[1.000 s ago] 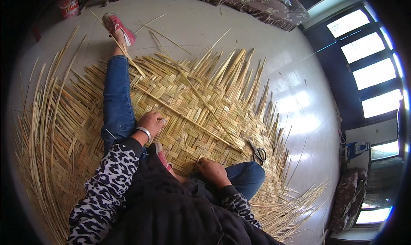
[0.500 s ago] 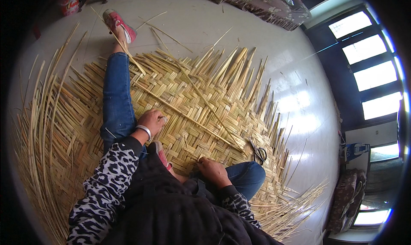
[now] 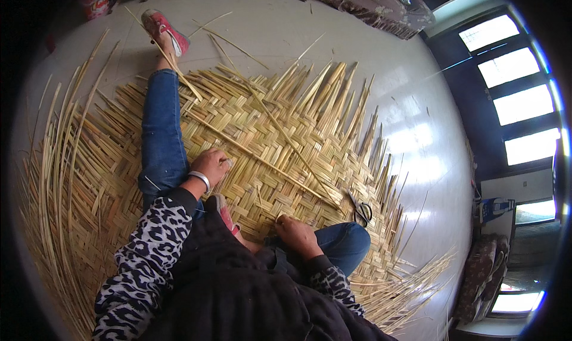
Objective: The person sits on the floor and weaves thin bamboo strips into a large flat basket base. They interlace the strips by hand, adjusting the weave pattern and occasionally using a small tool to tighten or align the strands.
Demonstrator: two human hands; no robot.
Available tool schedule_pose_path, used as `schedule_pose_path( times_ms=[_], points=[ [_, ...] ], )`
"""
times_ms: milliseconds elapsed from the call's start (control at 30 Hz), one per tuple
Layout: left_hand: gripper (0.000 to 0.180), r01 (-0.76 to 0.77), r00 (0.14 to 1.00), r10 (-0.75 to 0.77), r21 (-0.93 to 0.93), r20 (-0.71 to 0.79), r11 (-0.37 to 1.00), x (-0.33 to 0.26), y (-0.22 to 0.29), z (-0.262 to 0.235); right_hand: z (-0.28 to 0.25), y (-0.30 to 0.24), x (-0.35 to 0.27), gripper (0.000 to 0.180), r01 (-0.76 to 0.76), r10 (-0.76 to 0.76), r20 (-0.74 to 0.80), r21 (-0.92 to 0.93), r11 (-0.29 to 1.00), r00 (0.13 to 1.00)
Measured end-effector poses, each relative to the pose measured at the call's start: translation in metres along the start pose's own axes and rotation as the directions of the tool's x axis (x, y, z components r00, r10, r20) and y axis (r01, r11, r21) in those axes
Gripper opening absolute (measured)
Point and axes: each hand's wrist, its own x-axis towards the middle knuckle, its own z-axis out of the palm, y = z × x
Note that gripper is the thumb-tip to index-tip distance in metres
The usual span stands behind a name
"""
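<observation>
I sit on a large woven mat [image 3: 280, 132] of pale bamboo strips spread on the floor. My left hand [image 3: 210, 165], with a bracelet at the wrist, rests on the weave beside my outstretched left leg [image 3: 159, 132], fingers curled at the near end of a long loose strip [image 3: 262, 161] that runs diagonally over the mat. My right hand [image 3: 296, 234] presses on the mat's near edge by my bent right knee [image 3: 345, 245], fingers closed on a strip end.
Black scissors [image 3: 359, 209] lie on the mat right of my right hand. Unwoven strips [image 3: 59, 162] fan out at the left and lower right. A red container [image 3: 95, 0] stands far left; windows and furniture line the right side.
Both hands stay almost where they were on the mat; only the view has shifted slightly.
</observation>
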Motion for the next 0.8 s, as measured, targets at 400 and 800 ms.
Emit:
schedule_pose_path(
  times_ms=[400, 800],
  points=[
    [0.023, -0.002, 1.0, 0.002, -0.001, 0.0, 1.0, 0.001, -0.0003, -0.0001, 0.0031, 0.0019, 0.0039, 0.034, 0.009, -0.009, -0.008, -0.006, 1.0, 1.0],
    [0.024, -0.021, 1.0, 0.021, 0.02, 0.021, 1.0, 0.0029, -0.0054, 0.0013, 0.0023, 0.0004, 0.0036, 0.034, -0.019, 0.019, -0.007, -0.017, 1.0, 1.0]
  ],
)
